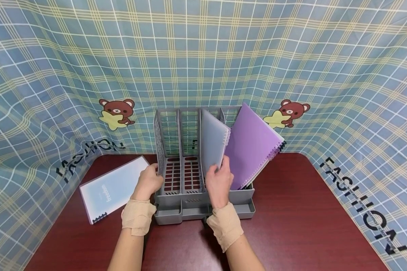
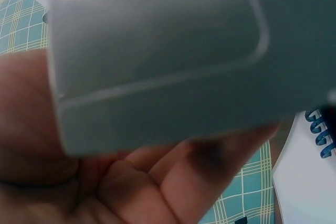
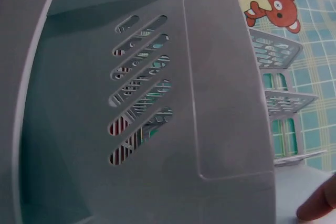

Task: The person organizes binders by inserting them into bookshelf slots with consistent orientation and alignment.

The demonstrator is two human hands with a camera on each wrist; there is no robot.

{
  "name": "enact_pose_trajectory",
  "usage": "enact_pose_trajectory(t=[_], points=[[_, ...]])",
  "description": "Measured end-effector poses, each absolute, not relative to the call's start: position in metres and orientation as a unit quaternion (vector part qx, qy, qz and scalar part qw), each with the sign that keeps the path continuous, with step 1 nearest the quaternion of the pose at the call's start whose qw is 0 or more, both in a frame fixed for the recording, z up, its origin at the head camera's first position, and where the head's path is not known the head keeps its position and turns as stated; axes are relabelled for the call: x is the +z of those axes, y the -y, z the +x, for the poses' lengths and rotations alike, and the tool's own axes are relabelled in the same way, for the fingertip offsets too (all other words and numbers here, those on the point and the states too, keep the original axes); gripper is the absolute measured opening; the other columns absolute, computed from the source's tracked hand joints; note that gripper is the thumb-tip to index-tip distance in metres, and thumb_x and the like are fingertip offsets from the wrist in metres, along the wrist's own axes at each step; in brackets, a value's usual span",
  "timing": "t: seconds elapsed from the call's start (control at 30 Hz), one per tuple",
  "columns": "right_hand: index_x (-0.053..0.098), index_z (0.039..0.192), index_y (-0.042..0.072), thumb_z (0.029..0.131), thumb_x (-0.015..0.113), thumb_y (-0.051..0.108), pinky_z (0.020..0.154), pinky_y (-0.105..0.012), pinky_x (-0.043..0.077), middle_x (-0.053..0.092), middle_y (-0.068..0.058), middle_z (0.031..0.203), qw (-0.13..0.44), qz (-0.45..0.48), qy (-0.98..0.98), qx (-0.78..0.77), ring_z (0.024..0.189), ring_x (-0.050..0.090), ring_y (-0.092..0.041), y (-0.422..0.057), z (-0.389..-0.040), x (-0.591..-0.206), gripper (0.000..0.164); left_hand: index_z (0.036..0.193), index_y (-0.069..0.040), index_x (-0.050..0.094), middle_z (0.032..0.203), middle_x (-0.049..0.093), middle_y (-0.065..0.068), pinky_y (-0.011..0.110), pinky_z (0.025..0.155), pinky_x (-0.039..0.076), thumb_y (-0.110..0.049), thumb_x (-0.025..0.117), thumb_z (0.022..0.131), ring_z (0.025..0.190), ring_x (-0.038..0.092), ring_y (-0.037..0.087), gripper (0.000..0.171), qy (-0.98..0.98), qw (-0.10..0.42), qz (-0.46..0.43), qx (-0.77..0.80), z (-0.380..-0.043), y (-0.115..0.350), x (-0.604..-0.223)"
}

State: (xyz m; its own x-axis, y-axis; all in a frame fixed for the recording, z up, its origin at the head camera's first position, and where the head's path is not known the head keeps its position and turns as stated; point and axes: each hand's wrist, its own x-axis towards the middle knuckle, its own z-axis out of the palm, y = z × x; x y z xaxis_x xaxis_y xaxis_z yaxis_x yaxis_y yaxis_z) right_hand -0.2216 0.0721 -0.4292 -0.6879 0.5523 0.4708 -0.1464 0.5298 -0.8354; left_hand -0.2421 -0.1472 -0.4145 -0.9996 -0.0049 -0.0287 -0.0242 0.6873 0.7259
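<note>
While a purple notebook (image 1: 252, 146) juts rightward, left hand (image 1: 147, 183) grips rack (image 1: 176, 200), right hand (image 1: 220, 184) blue notebook (image 1: 213, 137).

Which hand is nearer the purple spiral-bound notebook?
Right. The right hand is just left of the purple notebook; the left hand is farther left, gripping the grey plastic organizer.

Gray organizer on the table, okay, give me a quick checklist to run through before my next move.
1. Gray organizer steadied: ok, the left hand grips its left side.
2. Gray-blue notebook held: ok, the right hand pinches its near edge.
3. Gray-blue notebook resting on the compartment floor: cannot tell, its lower end is hidden.
4. Purple notebook upright: not ok, it leans out past the organizer's right side.
5. "Freedom" notebook filed: not ok, it lies on the table, left of the organizer.
</note>
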Motion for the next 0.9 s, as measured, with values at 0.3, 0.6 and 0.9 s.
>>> enact_pose_trajectory(t=[0.3, 0.6, 0.9], points=[[0.062, 0.096, 0.004, 0.084, 0.057, 0.015, 0.063, -0.062, 0.050, 0.070, -0.022, 0.083, 0.337, -0.124, 0.837, 0.413, 0.072, 0.065, -0.049, -0.082, -0.220, -0.422, 0.017, 0.150, 0.007, 0.033, 0.120, 0.061, 0.033, 0.029, 0.043, 0.034, 0.000, 0.043, 0.089, 0.043, 0.037, 0.014, 0.063, -0.917, 0.018, -0.011, 0.397, -0.244, 0.147, -0.416], [0.060, 0.069, 0.004, 0.081, 0.060, 0.022, 0.065, -0.059, 0.051, 0.066, -0.023, 0.077, 0.200, -0.116, 0.901, 0.368, 0.075, 0.064, -0.047, -0.108, -0.216, -0.412, 0.021, 0.152, 0.006, 0.031, 0.115, 0.063, 0.032, 0.029, 0.042, 0.032, 0.000, 0.043, 0.089, 0.041, 0.030, 0.012, 0.064, -0.918, 0.020, -0.011, 0.396, -0.245, 0.148, -0.416], [0.066, 0.086, 0.000, 0.082, 0.064, 0.028, 0.068, -0.058, 0.052, 0.069, -0.023, 0.085, 0.155, -0.103, 0.914, 0.361, 0.081, 0.065, -0.047, -0.117, -0.215, -0.409, 0.029, 0.152, 0.006, 0.031, 0.124, 0.059, 0.033, 0.029, 0.043, 0.032, 0.000, 0.042, 0.089, 0.043, 0.032, 0.014, 0.064, -0.922, 0.026, -0.013, 0.387, -0.246, 0.147, -0.415]])
